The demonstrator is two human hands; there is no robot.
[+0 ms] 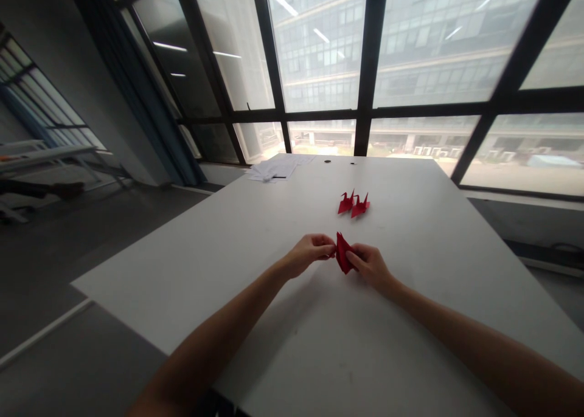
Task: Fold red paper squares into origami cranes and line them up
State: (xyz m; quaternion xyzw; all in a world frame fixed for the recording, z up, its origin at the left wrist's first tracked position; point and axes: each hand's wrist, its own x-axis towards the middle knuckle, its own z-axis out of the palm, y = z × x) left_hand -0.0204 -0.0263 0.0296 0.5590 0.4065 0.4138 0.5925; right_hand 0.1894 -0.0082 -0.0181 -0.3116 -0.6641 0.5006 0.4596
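Observation:
A red folded-paper crane (343, 254) is held a little above the white table, with narrow points at its top. My right hand (371, 266) is closed on its right side, thumb across the near face. From the left, my left hand (314, 248) pinches a thin red point of the same paper between thumb and fingers. The fingertips hide part of that point. Beyond my hands, two finished-looking red paper cranes (347, 202) (360, 206) stand side by side on the tabletop.
The white table (205, 241) stretches to the windows (319, 46). Loose white papers (274, 165) with a dark pen (278, 177) lie at its far left. Two small dark spots (327, 161) show near the far edge. A dark curtain (132, 89) hangs at left.

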